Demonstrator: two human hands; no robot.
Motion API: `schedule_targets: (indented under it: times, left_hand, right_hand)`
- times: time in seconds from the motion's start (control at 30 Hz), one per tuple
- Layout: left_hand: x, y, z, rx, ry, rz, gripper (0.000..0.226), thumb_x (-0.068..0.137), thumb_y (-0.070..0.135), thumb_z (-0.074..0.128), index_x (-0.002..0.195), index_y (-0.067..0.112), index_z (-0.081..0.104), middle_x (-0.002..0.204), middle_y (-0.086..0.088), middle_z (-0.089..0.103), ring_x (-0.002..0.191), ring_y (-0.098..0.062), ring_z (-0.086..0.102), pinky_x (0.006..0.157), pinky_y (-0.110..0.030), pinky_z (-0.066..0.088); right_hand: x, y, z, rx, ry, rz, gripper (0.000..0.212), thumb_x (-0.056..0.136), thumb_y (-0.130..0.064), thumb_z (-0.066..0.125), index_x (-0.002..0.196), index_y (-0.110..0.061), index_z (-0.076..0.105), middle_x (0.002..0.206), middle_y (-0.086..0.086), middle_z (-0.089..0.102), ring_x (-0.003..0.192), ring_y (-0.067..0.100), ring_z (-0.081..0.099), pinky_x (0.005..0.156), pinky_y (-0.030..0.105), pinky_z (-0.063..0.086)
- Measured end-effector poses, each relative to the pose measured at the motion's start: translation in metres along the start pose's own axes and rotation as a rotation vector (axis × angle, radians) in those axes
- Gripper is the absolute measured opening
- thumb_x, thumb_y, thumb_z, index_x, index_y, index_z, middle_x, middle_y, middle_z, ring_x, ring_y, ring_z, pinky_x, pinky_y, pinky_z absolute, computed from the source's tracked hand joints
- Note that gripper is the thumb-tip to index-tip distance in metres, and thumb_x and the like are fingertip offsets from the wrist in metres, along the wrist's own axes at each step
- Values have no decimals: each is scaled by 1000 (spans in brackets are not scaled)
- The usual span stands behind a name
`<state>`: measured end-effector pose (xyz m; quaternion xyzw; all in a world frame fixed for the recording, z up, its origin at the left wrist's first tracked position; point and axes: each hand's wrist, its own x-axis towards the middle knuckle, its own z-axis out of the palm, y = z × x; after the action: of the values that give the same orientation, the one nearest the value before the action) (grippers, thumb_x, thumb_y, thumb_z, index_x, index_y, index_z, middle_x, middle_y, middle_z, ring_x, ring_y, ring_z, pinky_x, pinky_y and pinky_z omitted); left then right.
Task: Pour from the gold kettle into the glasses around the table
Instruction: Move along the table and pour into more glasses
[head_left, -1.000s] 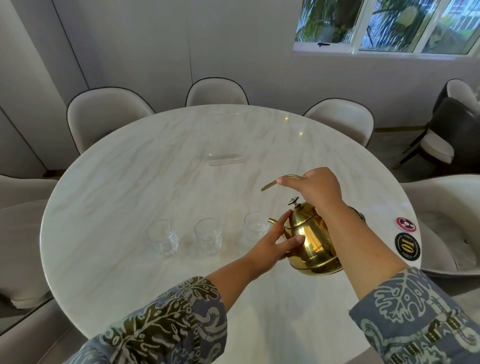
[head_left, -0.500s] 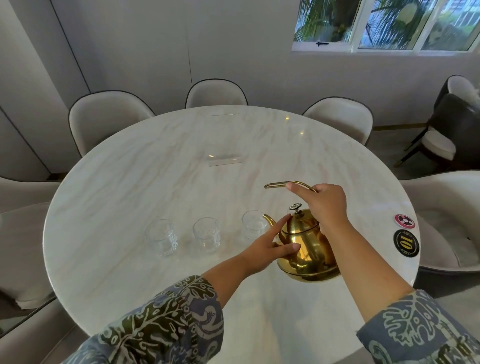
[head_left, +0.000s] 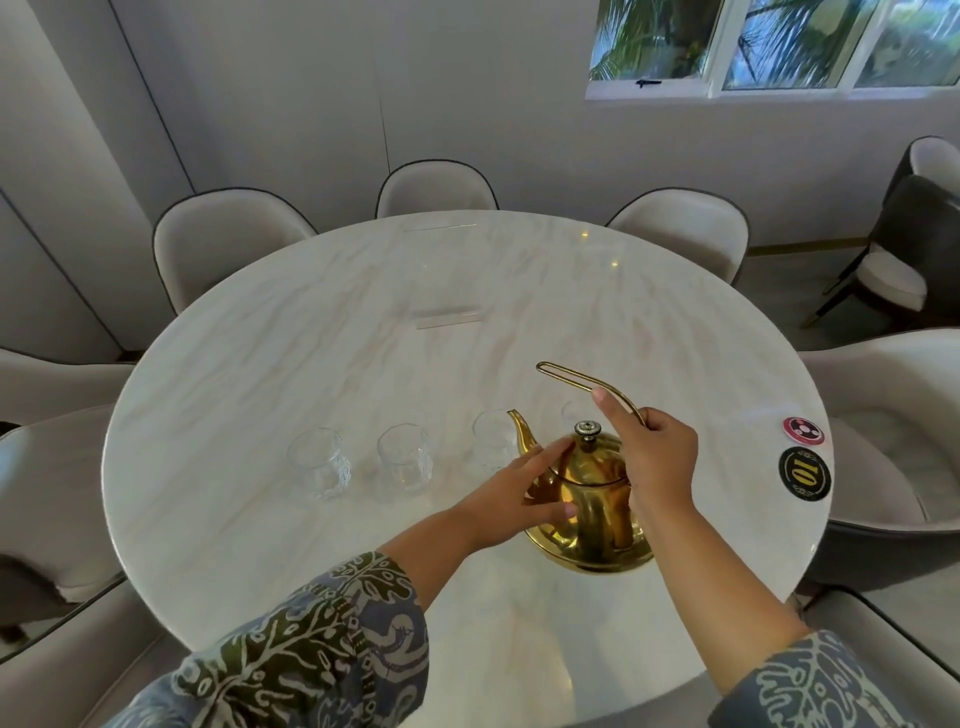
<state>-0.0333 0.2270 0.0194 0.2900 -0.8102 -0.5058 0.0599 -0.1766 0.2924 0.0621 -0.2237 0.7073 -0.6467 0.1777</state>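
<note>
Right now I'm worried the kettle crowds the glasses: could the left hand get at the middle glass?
Probably yes. The left hand rests against the kettle, and only bare table lies between it and the middle glass.

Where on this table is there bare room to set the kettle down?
Bare marble lies left of the glasses and between them and the clear stand. Crowded: around the kettle, both hands, the nearest glass, and the coasters at the right edge.

light: soft daylight from window (head_left: 779, 47) upper right | glare: small specks on glossy worktop (head_left: 363, 312) | shadows: faint | focus: slightly soft | edges: strong wide-angle bending
</note>
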Motion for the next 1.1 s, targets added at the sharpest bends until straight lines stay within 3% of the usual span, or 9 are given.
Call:
schedule_targets:
  times: [0.13, 0.57, 0.73, 0.9, 1.1]
  left_hand:
    - [-10, 5, 5, 104, 43, -4, 77, 86, 51, 60, 144, 54, 9, 159, 5, 18, 143, -20, 26, 114, -35, 28]
    - [-63, 9, 3, 88, 177, -72, 76, 89, 47, 57, 146, 52, 8, 159, 6, 16, 142, -20, 28, 103, -24, 26]
    - [-79, -2, -18, 77, 171, -70, 76, 87, 50, 58, 145, 54, 9, 159, 4, 18, 141, -22, 29, 110, -32, 28]
    - [-89, -12, -38, -22, 150, -54, 73, 90, 41, 59, 146, 50, 13, 152, 7, 27, 131, -15, 38, 102, -24, 32]
    - [-91, -27, -49, -127, 93, -71, 72, 92, 40, 56, 147, 49, 11, 152, 2, 31, 134, -21, 37, 107, -29, 30]
  right_hand:
    - [-5, 2, -8, 77, -29, 5, 58, 70, -43, 82, 46, -13, 38, 36, -9, 32, 48, 16, 32, 56, 32, 38]
    - [-35, -18, 8, 70, -184, -35, 59, 68, -46, 81, 46, -14, 37, 38, -8, 34, 46, 14, 31, 54, 31, 38]
    - [-48, -24, 30, 74, -189, -29, 58, 69, -46, 81, 47, -13, 38, 34, -9, 34, 45, 15, 32, 53, 31, 38]
    - [-58, -35, 55, 52, -194, -32, 60, 71, -43, 81, 46, -13, 36, 30, -10, 31, 45, 15, 30, 53, 31, 35]
    - [-61, -40, 79, -22, -200, -49, 60, 70, -45, 81, 44, -13, 38, 39, -5, 32, 46, 15, 30, 53, 33, 33]
